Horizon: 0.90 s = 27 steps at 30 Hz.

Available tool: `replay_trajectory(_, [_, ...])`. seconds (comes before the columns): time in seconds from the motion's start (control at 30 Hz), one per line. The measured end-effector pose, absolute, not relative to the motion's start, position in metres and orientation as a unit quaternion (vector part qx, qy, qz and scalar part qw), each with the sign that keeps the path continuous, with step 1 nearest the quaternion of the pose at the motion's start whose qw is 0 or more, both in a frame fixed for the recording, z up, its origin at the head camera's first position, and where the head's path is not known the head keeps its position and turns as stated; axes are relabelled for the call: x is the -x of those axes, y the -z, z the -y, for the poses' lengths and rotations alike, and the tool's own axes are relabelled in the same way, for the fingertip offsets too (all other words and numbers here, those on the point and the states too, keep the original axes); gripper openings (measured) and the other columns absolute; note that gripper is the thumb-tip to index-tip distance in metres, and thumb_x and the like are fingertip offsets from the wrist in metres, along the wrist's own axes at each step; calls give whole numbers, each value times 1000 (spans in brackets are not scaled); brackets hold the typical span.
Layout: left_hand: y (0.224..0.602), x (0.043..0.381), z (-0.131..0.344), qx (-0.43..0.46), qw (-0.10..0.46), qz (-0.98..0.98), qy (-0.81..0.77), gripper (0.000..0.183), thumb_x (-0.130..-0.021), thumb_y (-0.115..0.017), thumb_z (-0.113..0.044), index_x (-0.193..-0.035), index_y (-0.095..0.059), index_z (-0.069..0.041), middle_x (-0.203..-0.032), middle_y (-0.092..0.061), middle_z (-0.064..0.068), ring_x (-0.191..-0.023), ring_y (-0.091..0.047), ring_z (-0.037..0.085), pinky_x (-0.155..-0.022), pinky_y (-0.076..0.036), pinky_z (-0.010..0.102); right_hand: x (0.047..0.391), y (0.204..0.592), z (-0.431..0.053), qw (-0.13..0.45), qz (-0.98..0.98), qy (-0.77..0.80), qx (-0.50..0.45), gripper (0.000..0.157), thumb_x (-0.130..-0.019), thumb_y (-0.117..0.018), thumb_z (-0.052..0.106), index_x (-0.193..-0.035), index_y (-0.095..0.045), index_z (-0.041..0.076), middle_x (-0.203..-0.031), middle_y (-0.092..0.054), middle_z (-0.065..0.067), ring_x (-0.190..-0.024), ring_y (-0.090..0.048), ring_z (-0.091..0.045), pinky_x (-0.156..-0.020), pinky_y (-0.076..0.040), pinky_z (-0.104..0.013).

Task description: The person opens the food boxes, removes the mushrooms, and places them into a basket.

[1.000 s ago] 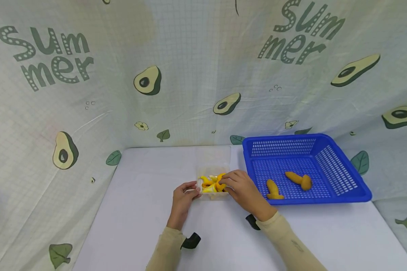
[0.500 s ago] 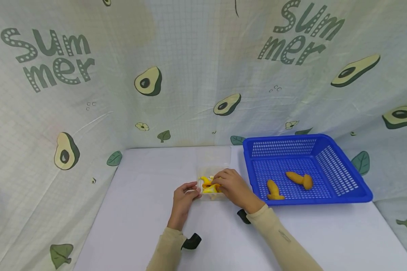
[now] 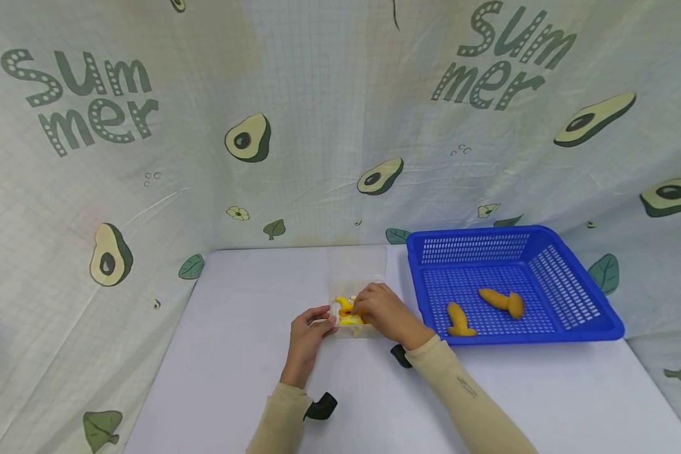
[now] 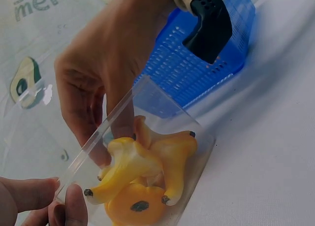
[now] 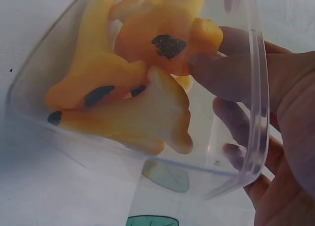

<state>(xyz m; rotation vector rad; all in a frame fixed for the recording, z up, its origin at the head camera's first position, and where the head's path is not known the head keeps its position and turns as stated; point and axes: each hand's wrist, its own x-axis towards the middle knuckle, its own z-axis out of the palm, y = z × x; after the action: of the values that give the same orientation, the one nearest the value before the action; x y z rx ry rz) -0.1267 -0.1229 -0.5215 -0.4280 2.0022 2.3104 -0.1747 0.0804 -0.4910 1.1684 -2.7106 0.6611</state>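
Note:
A clear plastic box (image 3: pixel 349 333) sits mid-table, its transparent lid (image 3: pixel 357 261) folded open behind it. Several yellow-orange mushrooms (image 4: pixel 130 162) with dark spots and tips lie heaped inside. My left hand (image 3: pixel 306 343) pinches the box's left wall between thumb and fingers. From the right, my right hand (image 3: pixel 388 315) reaches over the rim into the box. In the right wrist view its thumb lies against an orange mushroom (image 5: pixel 147 44), with the index finger behind that mushroom's edge. Part of this grip is hidden by the mushrooms.
A blue plastic basket (image 3: pixel 596 309) stands right of the box, close to my right forearm. Two brownish-yellow mushrooms (image 3: pixel 494 297) (image 3: pixel 458 318) lie in it. A printed curtain (image 3: pixel 312 126) hangs behind the white table (image 3: pixel 250 284).
My right hand has moved left and deeper into the box, covering more of the mushrooms. The left hand stays at the box's wall, and the basket's mushrooms have not moved.

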Motion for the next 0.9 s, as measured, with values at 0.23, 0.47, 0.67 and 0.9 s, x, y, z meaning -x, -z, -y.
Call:
replay_trajectory(0.23, [521, 126, 123, 147, 30, -651, -744, 38, -93, -71, 11, -130, -63, 17, -104, -59, 13, -78, -64, 13, -73, -65, 23, 180, 491, -76, 35, 899, -186, -396, 15, -88, -85, 3, -98, -86, 14, -99, -79, 1, -103, -64, -23, -104, -52, -43])
replay_trajectory(0.47, [522, 126, 123, 149, 27, -651, -743, 37, -93, -71, 12, -129, -63, 17, -103, -60, 13, -77, -64, 13, -73, -65, 23, 180, 490, -75, 31, 901, -186, -390, 12, -87, -87, 6, -96, -86, 14, -98, -79, 2, -103, -64, -22, -104, -53, -43])
replay_trajectory(0.67, [522, 126, 123, 141, 21, -648, -748, 37, -92, -70, 13, -127, -63, 18, -102, -59, 12, -75, -64, 12, -72, -65, 23, 175, 489, -78, 82, 899, -206, -377, 11, -85, -88, 7, -93, -85, 15, -97, -79, 3, -101, -65, -22, -100, -54, -43])
replay_trajectory(0.9, [522, 127, 123, 143, 21, -647, -749, 37, -92, -70, 13, -128, -63, 18, -103, -59, 12, -77, -64, 13, -73, -65, 24, 165, 486, -88, 138, 896, -255, -336, 17, -85, -86, -1, -94, -83, 14, -97, -78, 2, -102, -65, -22, -99, -54, -47])
